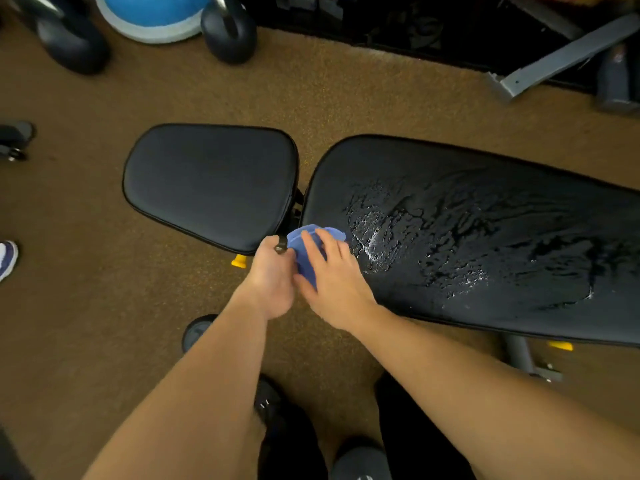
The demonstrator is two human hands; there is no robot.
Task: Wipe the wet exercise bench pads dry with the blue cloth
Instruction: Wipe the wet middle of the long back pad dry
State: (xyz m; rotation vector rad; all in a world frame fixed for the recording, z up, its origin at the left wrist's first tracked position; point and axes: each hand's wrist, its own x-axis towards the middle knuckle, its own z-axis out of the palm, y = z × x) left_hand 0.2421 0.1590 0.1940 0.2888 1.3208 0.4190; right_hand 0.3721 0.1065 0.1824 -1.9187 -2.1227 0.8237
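While bunched at the near-left corner of the long pad [485,237], cloth [304,251] sits blue and crumpled, partly over the gap toward the seat pad [211,181]. Held from both sides. Left hand [273,278] curled on the cloth's left edge, thumb and fingers pinching; small dark item at the fingertips, identity unclear. Right hand [332,282] laid over the cloth, fingers fairly straight and spread, pressing on top; hands touching or nearly so at the cloth.

Long pad: heavily wet right of the cloth, streaks and beaded water across most of the surface. Seat pad, left of the long pad: matte, no visible water.

Beyond the long pad, on brown carpet [104,306]: two kettlebells [228,32], blue half-ball [152,15], grey frame bar [561,57]. Yellow knob [239,261] under the seat pad's near edge. Shoe [7,258] far left of the seat pad.
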